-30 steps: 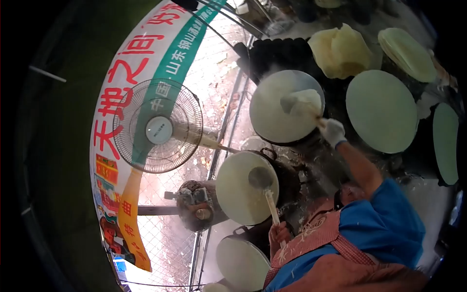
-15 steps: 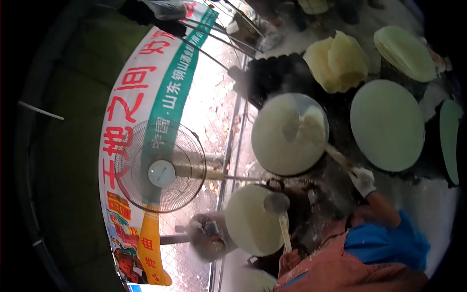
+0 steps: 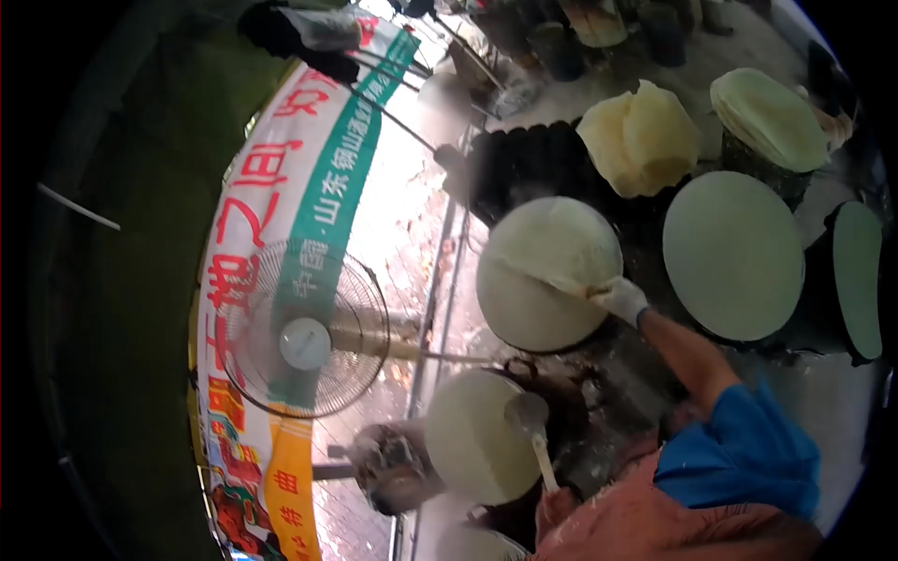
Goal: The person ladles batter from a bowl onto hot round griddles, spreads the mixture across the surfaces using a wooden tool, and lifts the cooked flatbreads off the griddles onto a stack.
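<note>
My right hand, in a white glove, is over the rim of a round griddle. It is closed on the short end of a wooden batter spreader, whose far part is hard to tell from the batter. A pale layer of batter lies on this griddle, smooth in its upper half. My left hand, partly cut off by my reddish apron, grips the pale handle of a ladle. The ladle's round bowl lies over the right side of a second pale-coated griddle.
A large pale griddle and part of another stand at the right. Folded thin pancakes and a pancake stack are at the upper right. A fan stands before a lettered banner at the left.
My right hand has moved up and left, from outside the griddle to over its rim. The batter heap is spread flatter. My left hand keeps the ladle in nearly the same place.
</note>
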`<state>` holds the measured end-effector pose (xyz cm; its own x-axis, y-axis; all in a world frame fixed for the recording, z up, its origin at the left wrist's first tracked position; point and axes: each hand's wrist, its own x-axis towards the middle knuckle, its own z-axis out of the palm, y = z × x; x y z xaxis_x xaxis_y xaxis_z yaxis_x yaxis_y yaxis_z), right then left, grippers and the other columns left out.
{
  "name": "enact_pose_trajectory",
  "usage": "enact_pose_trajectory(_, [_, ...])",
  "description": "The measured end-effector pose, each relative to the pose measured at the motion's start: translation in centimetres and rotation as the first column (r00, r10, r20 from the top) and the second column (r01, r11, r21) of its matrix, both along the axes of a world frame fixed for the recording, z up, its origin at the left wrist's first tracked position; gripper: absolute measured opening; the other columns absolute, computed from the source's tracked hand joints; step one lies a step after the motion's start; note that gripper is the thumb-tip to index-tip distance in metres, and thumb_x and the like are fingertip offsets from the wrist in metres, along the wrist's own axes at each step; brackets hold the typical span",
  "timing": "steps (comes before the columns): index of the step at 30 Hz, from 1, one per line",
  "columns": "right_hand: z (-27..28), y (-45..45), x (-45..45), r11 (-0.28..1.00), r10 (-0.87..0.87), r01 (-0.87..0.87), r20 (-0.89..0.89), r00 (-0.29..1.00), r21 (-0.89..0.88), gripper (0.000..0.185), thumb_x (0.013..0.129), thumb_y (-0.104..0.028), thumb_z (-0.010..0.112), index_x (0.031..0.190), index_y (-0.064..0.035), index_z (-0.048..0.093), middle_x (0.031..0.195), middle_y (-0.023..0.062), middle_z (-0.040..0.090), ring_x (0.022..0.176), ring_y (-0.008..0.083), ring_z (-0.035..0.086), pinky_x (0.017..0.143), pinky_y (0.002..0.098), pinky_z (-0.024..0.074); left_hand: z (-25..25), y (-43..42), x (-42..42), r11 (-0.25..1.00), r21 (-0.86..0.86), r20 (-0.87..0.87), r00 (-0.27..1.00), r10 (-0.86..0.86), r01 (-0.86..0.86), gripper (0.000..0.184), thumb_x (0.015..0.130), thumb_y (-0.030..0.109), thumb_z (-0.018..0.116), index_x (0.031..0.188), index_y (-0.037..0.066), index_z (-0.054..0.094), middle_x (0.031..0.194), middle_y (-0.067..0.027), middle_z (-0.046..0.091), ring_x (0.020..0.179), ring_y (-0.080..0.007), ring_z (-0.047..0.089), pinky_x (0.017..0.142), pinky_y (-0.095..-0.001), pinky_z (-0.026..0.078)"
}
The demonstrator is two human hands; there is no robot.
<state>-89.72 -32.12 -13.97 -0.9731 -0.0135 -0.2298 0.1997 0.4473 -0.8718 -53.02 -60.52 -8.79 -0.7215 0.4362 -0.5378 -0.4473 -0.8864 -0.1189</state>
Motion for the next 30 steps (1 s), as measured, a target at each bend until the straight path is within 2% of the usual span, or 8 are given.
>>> enact_pose_trajectory(4, [3.6,7.1,0.9,0.641,-0.256,0.323,0.203,0.945,-0.696,0.032,0.081,-0.023,0.061,0.1,0.0026,0.065,0.084,0.0154,0.067,0.071,0.0236,0.066,0.062,0.0353,0.0519,0.7,0.3,1.5,1.0,0.02,0.01,1.0,0.019,-0.019,0.03,0.096,0.023,0.042,0.069,0.011,0.035,0.049,0.0012,0.026,0.04,-0.0097,0.028,0.042,-0.0257,0.03])
enact_pose_trajectory(5, [3.6,7.4,2.3,0.731,-0.202,0.357,0.316,0.927,-0.581,0.029,0.08,-0.017,0.065,0.103,0.0008,0.065,0.079,0.0091,0.066,0.071,0.0158,0.062,0.063,0.0333,0.05,0.7,0.3,2.0,1.0,0.011,0.009,1.0,0.015,-0.015,0.03,0.096,0.023,0.041,0.068,0.011,0.035,0.049,0.0012,0.026,0.04,-0.0097,0.028,0.042,-0.0258,0.03])
enact_pose_trajectory(6, [2.5,5.3,4.8,0.5,-0.129,0.413,0.405,0.905,-0.762,0.024,0.08,-0.017,0.065,0.098,-0.0002,0.067,0.078,0.0078,0.065,0.071,0.0136,0.059,0.063,0.0309,0.0482,0.9,0.3,2.3,1.0,0.008,-0.006,1.0,0.014,-0.014,0.031,0.096,0.023,0.041,0.068,0.011,0.035,0.049,0.0013,0.026,0.04,-0.0097,0.028,0.042,-0.0259,0.03])
enact_pose_trajectory(12, [-0.2,3.3,8.3,0.922,0.018,0.046,0.161,0.987,-0.386,0.028,0.078,-0.02,0.066,0.099,-0.0007,0.068,0.083,0.0069,0.069,0.074,0.012,0.061,0.069,0.0267,0.0474,3.1,2.3,2.3,0.966,0.226,0.045,0.992,0.12,-0.127,0.033,0.096,0.023,0.042,0.067,0.009,0.034,0.048,0.0002,0.027,0.041,-0.0111,0.027,0.043,-0.0278,0.03])
enact_pose_trajectory(16, [0.7,8.5,-0.7,0.959,-0.25,0.206,-0.229,0.941,-0.197,0.026,0.082,-0.022,0.061,0.096,-0.001,0.066,0.082,0.0158,0.067,0.072,0.0219,0.064,0.068,0.032,0.0488,1.8,2.0,3.6,0.984,0.155,-0.079,0.991,0.104,-0.091,0.022,0.096,0.014,0.038,0.075,0.006,0.042,0.054,-0.001,0.033,0.042,-0.0106,0.033,0.044,-0.0254,0.036])
enact_pose_trajectory(20, [0.8,8.3,-6.8,0.838,0.178,0.098,-0.437,0.882,0.538,0.021,0.082,-0.03,0.057,0.093,-0.0145,0.066,0.068,0.0139,0.062,0.063,0.0322,0.061,0.058,0.042,0.0481,4.2,2.7,1.4,0.962,0.058,-0.009,0.964,0.267,-0.266,0.022,0.095,0.012,0.037,0.112,0.003,0.047,0.064,-0.0025,0.035,0.042,-0.0101,0.034,0.038,-0.0251,0.036])
enact_pose_trajectory(26, [7.3,10.6,-0.7,0.653,0.595,-0.11,-0.417,0.687,0.75,0.015,0.081,-0.028,0.059,0.074,-0.0148,0.06,0.059,0.0115,0.058,0.055,0.0279,0.059,0.05,0.0408,0.0463,1.6,-0.5,-5.4,0.941,0.234,0.095,0.969,0.226,-0.242,0.022,0.089,0.015,0.051,0.073,0.01,0.038,0.053,0.0035,0.033,0.036,-0.0071,0.029,0.033,-0.0203,0.029])
enact_pose_trajectory(30, [4.3,11.3,0.3,0.828,0.24,0.106,-0.518,0.821,0.551,0.012,0.079,-0.023,0.062,0.08,-0.012,0.064,0.062,0.0141,0.054,0.058,0.033,0.055,0.054,0.044,0.0444,6.5,1.4,-14.0,0.952,-0.111,0.01,0.958,0.287,-0.284,0.023,0.093,0.013,0.047,0.073,0.011,0.036,0.057,0.0057,0.029,0.041,-0.0035,0.028,0.035,-0.0181,0.027])
